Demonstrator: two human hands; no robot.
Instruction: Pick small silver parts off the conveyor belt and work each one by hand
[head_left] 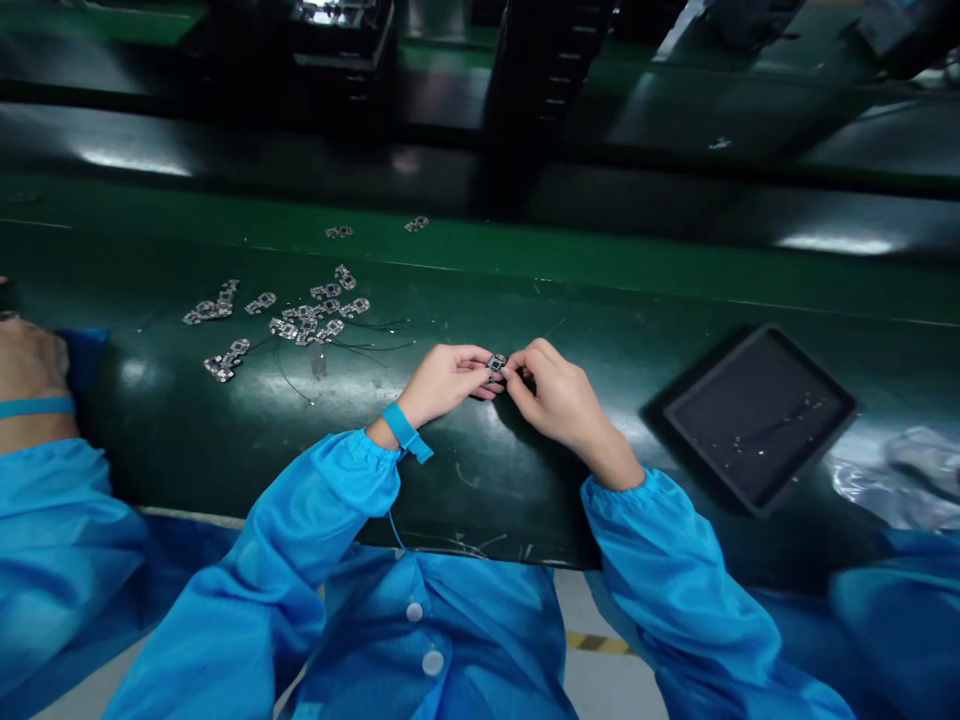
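Note:
Over the middle of the green bench, my left hand (442, 382) pinches a small circuit board (496, 363) between thumb and fingers. My right hand (553, 392) is closed at the board's right edge, its thumb and forefinger pressed together there. Whatever those right fingertips hold is hidden or too small to name. To the left lies a loose cluster of similar circuit boards (304, 318), some with thin dark wires (367, 345) trailing to the right. A blue strap (407, 432) circles my left wrist.
A black tray (761, 420) with a few thin wires and tiny bits in it sits at the right. Beside it is a clear plastic bag (900, 475). Two circuit boards (339, 232) lie farther back. At the left edge, another person's hand (30, 370) rests by the bench.

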